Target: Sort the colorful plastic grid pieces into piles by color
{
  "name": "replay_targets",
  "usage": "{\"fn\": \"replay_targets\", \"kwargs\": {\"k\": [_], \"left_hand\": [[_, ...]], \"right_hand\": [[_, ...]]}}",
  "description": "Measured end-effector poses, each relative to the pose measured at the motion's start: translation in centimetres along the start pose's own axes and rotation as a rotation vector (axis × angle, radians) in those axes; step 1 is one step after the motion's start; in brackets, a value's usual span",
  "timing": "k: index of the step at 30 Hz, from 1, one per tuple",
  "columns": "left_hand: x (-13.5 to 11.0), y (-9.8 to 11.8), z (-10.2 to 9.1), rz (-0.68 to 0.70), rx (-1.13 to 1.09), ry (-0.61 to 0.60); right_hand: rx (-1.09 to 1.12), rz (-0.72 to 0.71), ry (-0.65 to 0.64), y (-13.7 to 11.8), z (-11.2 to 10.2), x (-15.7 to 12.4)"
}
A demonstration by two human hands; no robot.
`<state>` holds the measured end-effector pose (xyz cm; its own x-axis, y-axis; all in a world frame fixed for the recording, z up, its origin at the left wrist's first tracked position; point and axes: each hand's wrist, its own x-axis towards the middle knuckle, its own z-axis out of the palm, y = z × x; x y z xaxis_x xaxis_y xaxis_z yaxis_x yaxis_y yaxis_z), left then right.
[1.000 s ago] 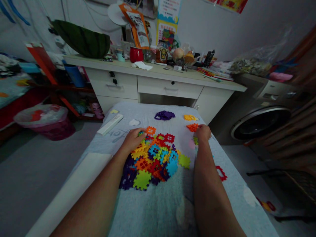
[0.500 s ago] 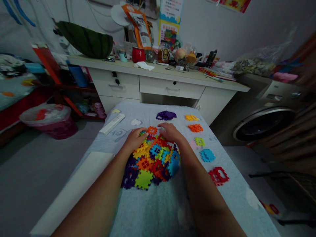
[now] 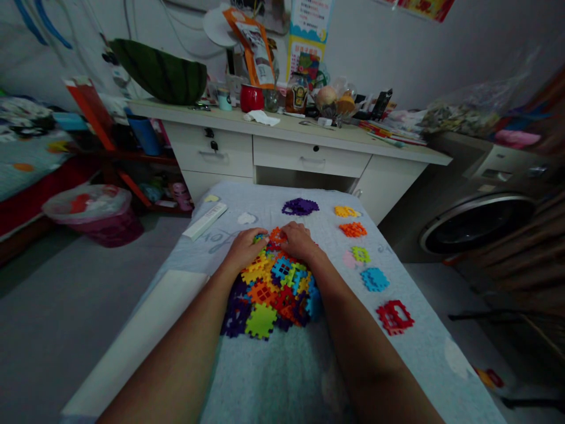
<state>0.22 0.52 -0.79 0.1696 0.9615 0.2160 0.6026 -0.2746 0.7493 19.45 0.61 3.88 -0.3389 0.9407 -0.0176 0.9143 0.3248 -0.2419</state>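
Observation:
A heap of flat, toothed plastic building pieces (image 3: pixel 263 292) in purple, green, orange, yellow, blue and red lies on the cloth-covered table (image 3: pixel 273 377). My left hand (image 3: pixel 245 248) rests against the heap's far left side, thumb and fingers apart, with green and blue pieces showing in the gap. Across from it, my right hand (image 3: pixel 299 240) bends its fingers over the far end of the heap and closes on an orange piece (image 3: pixel 277 236). The tips of the right fingers are partly hidden.
Small groups of pieces lie apart by colour: purple (image 3: pixel 300 206), yellow (image 3: pixel 345 211), orange (image 3: pixel 352 229), green (image 3: pixel 361 254), blue (image 3: pixel 375 279), red (image 3: pixel 395 318). A white box (image 3: pixel 205 221) sits at left. Beyond stands a cluttered cabinet (image 3: pixel 220 154); a washing machine (image 3: pixel 441 182) is at right.
My right hand has moved slightly left and its fingers have closed in on the orange piece. My left hand has stayed at the heap. The view has shifted a little.

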Motion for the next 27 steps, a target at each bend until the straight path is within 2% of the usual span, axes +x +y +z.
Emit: {"fn": "replay_targets", "kwargs": {"k": [6,17,21,27], "left_hand": [[0.0,-0.1,0.1,0.004,0.007,-0.002],[0.0,0.3,-0.2,-0.007,-0.015,-0.018],[0.0,0.0,-0.1,-0.01,0.007,-0.019],[0.1,-0.4,0.1,-0.022,0.022,-0.015]], "right_hand": [[0.14,0.057,0.116,0.4,0.0,0.1],[0.506,0.032,0.241,1.1,-0.3,0.8],[0.639,0.124,0.386,3.6,-1.7,0.6],[0.496,0.324,0.659,10.0,-3.8,-1.0]]}}
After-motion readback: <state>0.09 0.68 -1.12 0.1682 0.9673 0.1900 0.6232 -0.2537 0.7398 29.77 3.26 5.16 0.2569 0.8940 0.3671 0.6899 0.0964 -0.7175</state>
